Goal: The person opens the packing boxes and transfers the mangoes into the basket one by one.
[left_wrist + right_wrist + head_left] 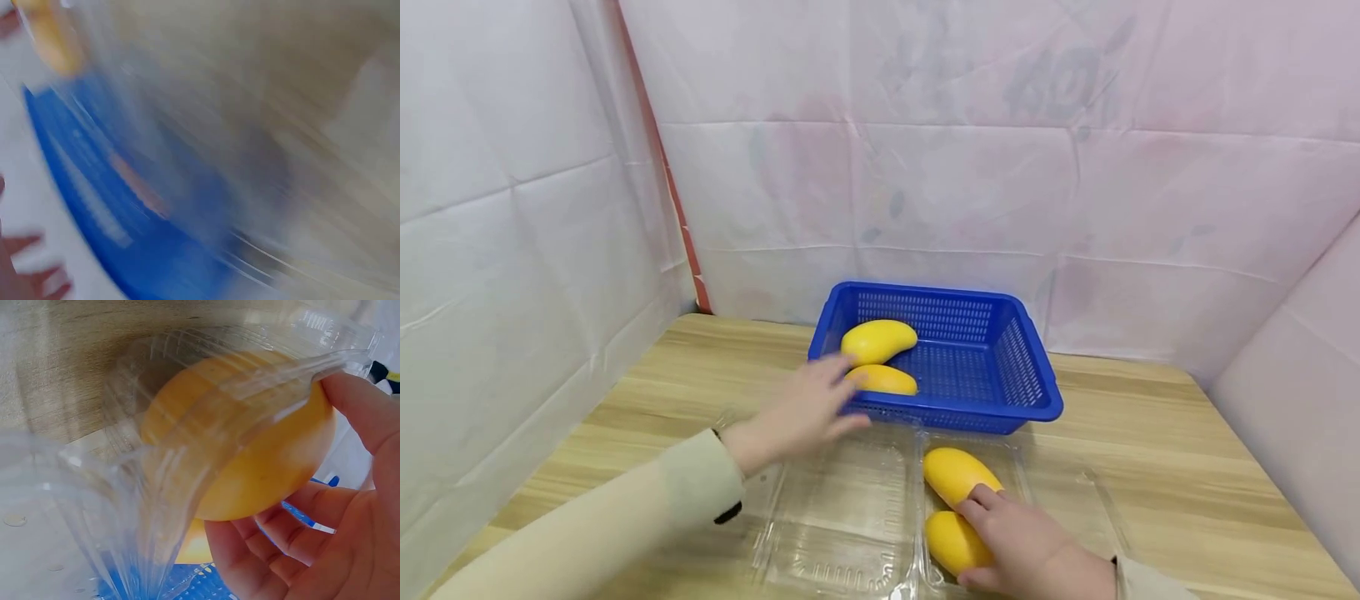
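Above the near left rim of a blue basket [1037,408], my left hand [801,408] reaches with its fingers spread and nothing held. Just beyond its fingertips lie two yellow mangoes, the far mango [880,337] and the near mango [887,380], inside the basket. My right hand [1026,542] grips a mango [951,542] in a clear plastic clamshell box. In the right wrist view its fingers and thumb bend round that mango [275,469], the thumb at the box's edge [337,359]. A further mango [955,471] lies beyond it in the box.
Left of the filled box, another clear plastic box [842,517] lies open on the wooden table [1195,467]. A clear lid [1067,492] spreads to the right. Pale cloth [940,192] hangs behind and at both sides. Motion blurs the left wrist view.
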A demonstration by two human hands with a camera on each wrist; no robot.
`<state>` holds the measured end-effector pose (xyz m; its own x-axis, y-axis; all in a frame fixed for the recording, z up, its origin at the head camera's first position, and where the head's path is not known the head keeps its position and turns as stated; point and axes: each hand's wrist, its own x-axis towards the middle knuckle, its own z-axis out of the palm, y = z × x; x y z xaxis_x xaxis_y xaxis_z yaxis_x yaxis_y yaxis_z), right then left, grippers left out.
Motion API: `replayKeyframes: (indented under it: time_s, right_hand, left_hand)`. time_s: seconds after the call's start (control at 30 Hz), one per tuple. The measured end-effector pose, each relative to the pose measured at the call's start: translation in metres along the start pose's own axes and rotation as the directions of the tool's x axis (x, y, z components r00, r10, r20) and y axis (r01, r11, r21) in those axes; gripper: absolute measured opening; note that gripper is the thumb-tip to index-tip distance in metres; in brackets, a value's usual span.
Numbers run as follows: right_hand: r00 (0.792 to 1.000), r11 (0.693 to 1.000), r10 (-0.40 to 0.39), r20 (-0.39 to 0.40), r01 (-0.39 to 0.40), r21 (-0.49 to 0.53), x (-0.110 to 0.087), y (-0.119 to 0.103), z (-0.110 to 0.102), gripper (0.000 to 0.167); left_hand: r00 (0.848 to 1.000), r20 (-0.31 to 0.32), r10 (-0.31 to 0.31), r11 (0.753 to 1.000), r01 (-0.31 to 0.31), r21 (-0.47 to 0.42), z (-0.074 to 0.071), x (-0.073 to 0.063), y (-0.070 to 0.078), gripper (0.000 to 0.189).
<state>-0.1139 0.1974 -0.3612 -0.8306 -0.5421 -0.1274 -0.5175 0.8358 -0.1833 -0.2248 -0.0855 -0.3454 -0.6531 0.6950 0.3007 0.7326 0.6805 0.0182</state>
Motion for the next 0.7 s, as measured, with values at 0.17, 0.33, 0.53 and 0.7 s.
replayKeyframes:
  time_s: [0.17,0.33,0.53,0.7]
  right_hand:
    - [1.0,0.999,0.004,-0.028,-0.005,-0.039,0.0,-0.001,0.002,0.052]
    - [0.999,0.998,-0.004,-0.035,0.002,-0.056,0.002,-0.003,0.002,0.05]
    - [0.998,0.995,-0.027,-0.054,0.021,-0.097,0.002,-0.004,0.002,0.05]
    - [0.994,0.992,-0.048,-0.098,0.036,-0.12,0.001,-0.004,0.003,0.048]
  left_hand:
    - [0.889,0.19,0.416,0.906,-0.424,0.0,0.001,-0.015,0.054,0.06]
    - [0.838,0.346,0.422,0.89,-0.456,0.019,0.004,-0.025,0.078,0.064]
    - [0.823,0.375,0.426,0.886,-0.463,0.009,0.005,-0.026,0.08,0.062]
    - [0.817,0.389,0.426,0.886,-0.464,0.003,0.005,-0.025,0.081,0.063]
